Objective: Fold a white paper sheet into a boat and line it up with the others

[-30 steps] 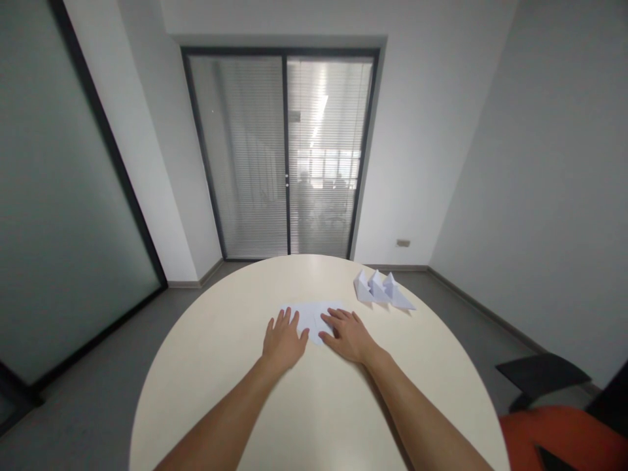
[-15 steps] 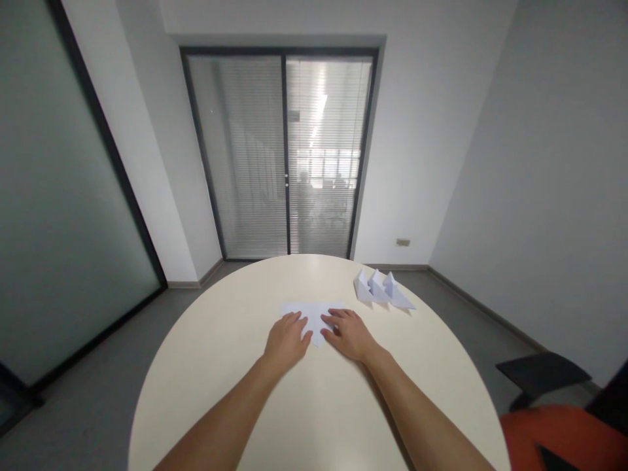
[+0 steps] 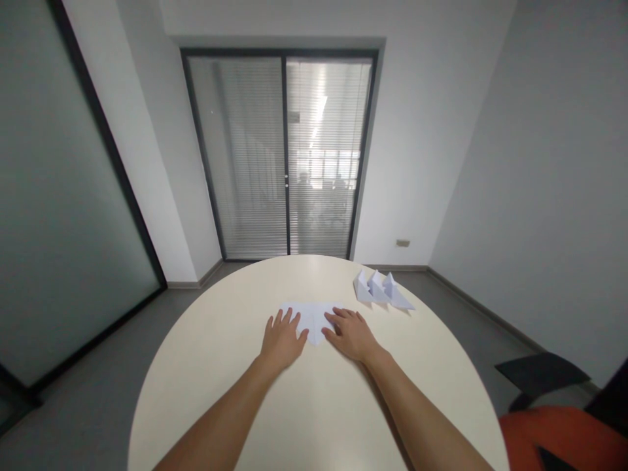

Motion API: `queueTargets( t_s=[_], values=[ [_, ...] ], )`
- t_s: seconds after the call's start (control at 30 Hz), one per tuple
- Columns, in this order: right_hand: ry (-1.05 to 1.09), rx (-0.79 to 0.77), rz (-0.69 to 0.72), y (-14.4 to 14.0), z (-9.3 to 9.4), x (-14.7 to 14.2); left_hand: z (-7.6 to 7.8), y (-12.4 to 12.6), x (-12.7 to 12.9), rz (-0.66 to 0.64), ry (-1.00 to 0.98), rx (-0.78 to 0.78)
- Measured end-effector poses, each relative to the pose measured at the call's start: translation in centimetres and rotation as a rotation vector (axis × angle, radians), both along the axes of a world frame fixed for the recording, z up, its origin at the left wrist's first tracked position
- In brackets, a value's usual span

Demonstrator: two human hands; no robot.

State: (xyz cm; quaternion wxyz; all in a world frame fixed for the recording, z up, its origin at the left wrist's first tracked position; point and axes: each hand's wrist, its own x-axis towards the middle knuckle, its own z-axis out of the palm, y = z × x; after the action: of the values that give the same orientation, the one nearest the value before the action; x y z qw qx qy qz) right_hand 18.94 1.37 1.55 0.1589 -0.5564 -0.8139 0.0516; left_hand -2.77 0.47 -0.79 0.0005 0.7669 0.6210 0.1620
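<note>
A folded sheet of white paper (image 3: 314, 320) lies flat on the table between my hands, its point toward me and a crease down its middle. My left hand (image 3: 281, 337) rests over the paper's left side, fingers spread and thumb reaching toward the middle. Over the right side lies my right hand (image 3: 350, 332), its fingers also apart and pointing left. Both hands cover parts of the paper's outer corners. Neither hand grips anything.
Three folded white paper boats (image 3: 377, 288) stand in a row at the back right of the round cream table (image 3: 314, 412). An orange and black chair (image 3: 554, 432) is beyond the table's right edge. A glass door with blinds (image 3: 284, 157) is in the far wall.
My left hand has shifted slightly left and its fingers have spread, uncovering more of the paper. My right hand has barely moved. The paper boats stay where they were.
</note>
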Motion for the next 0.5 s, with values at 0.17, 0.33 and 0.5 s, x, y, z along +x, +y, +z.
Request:
queueTargets(
  t_s=[0.17, 0.33, 0.5],
  values=[
    [0.038, 0.079, 0.035, 0.4, 0.1, 0.0, 0.3, 0.3, -0.2, -0.099, -0.001, -0.024],
    [0.167, 0.069, 0.227, 0.4, -0.2, -0.4, 0.8, -0.3, 0.0, -0.221, -0.008, -0.067],
    [0.145, 0.007, 0.302, 0.2, -0.8, -0.6, 0.9, -0.9, 0.2, -0.208, -0.015, -0.087]
  ],
)
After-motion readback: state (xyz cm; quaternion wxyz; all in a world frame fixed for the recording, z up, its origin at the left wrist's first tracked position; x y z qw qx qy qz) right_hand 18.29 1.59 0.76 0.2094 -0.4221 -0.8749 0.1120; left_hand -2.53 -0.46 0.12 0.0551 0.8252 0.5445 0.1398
